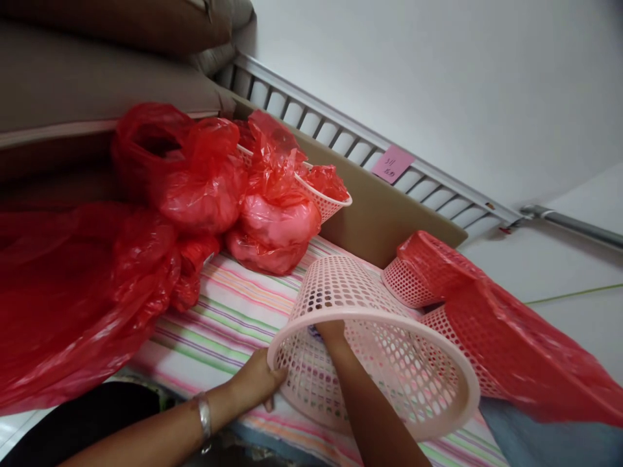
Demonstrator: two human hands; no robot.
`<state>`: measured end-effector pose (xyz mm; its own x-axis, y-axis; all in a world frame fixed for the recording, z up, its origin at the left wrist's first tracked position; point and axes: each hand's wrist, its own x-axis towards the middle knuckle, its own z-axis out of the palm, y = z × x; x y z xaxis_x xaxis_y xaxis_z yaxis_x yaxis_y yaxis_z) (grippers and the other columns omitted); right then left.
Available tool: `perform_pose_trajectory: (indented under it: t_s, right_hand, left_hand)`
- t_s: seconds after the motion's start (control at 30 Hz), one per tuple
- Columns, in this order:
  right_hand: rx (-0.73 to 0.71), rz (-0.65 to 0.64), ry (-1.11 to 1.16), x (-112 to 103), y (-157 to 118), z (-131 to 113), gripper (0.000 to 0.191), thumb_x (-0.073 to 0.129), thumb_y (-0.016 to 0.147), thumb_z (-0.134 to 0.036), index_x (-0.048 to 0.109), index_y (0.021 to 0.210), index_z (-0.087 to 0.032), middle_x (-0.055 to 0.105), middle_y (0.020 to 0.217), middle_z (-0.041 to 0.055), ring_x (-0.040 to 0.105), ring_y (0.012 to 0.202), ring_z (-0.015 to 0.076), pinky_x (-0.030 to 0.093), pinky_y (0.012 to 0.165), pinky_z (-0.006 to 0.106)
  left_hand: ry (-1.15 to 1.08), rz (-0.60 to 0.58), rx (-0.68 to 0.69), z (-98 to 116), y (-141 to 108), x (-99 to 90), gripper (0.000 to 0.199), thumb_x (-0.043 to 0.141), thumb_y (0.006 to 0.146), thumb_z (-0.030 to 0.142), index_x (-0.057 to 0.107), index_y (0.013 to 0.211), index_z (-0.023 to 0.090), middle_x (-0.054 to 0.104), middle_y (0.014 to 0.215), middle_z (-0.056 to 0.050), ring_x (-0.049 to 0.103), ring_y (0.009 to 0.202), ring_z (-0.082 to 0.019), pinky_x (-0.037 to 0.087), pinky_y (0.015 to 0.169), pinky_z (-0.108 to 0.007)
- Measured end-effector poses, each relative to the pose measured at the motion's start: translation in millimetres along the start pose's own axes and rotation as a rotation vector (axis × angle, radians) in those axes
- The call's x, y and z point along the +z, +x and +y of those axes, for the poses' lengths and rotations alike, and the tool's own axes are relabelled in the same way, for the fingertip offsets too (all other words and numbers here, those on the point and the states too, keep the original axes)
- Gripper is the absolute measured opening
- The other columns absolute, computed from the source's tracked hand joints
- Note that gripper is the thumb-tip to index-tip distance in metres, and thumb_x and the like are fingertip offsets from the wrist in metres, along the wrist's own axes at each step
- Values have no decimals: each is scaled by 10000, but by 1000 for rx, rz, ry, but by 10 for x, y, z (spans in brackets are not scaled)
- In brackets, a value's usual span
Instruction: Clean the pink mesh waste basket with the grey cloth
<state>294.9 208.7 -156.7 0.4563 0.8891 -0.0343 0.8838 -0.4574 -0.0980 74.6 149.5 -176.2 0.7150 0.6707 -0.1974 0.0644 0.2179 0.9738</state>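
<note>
A pink perforated basket lies tipped on its side on the striped cloth, its wide mouth facing me. My left hand, with a silver bracelet at the wrist, is closed on the left side of the basket's rim. Inside the mouth is my right hand; its fingers are mostly hidden by the basket wall. Something small and purple shows beside them, too little of it to name.
Red plastic bags, some filled, are heaped at the left and back. Two more baskets with red plastic over them stand at the right. A cardboard panel and metal railing run behind.
</note>
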Motion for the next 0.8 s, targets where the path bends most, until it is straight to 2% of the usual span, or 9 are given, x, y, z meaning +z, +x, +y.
perform_pose_trajectory:
  t_s: [0.1, 0.23, 0.33, 0.43, 0.57, 0.67, 0.8]
  right_hand:
    - [25, -52, -49, 21, -263, -19, 399, 402, 857, -323, 562, 1189, -173, 615, 1142, 133, 566, 1057, 266, 422, 877, 370]
    - [-8, -63, -112, 112, -898, -9, 504, 405, 831, -272, 433, 1308, -112, 644, 1044, 150, 624, 921, 263, 467, 774, 361]
    - [-78, -107, -119, 118, -1404, 21, 550, 397, 834, -257, 379, 1356, -81, 587, 1182, 175, 583, 1040, 250, 435, 867, 334]
    - [-122, -172, -104, 23, -1704, 28, 571, 403, 838, -266, 364, 1368, -56, 525, 1277, 179, 511, 1157, 238, 386, 942, 300]
    - [-55, -118, -157, -81, -1696, -27, 550, 389, 855, -282, 374, 1361, -65, 525, 1266, 187, 527, 1130, 249, 405, 909, 308]
    - [-69, -87, -194, -13, -1522, -92, 524, 389, 855, -269, 388, 1348, -91, 583, 1165, 172, 570, 1049, 251, 428, 863, 326]
    - [-88, -71, -227, 125, -1157, -171, 508, 416, 833, -275, 420, 1318, -127, 621, 1050, 146, 603, 947, 251, 455, 781, 333]
  left_hand:
    - [-1, 14, 42, -50, 26, 40, 199, 463, 756, 218, 570, 894, 122, 564, 496, 29, 542, 309, -102, 359, 298, -135]
    - [16, 26, 53, -33, 49, 74, 226, 435, 752, 195, 591, 897, 121, 559, 462, 31, 565, 321, -123, 375, 301, -145]
    - [51, 32, 79, 42, 38, 57, 234, 410, 747, 201, 606, 848, 123, 606, 528, -2, 557, 325, -123, 382, 305, -171]
    - [192, 132, 117, 187, -6, -53, 241, 394, 719, 174, 612, 810, 127, 612, 551, -11, 550, 362, -129, 398, 350, -201]
    - [446, 304, 230, 393, -66, -282, 244, 436, 666, 133, 637, 804, 140, 677, 709, -59, 633, 647, -178, 464, 594, -251]
    - [532, 287, 207, 468, -89, -392, 254, 456, 658, 138, 647, 826, 153, 689, 749, -55, 633, 706, -190, 452, 650, -259]
    - [545, 237, 199, 466, -84, -426, 280, 459, 670, 138, 646, 877, 166, 694, 771, -41, 633, 721, -186, 448, 658, -247]
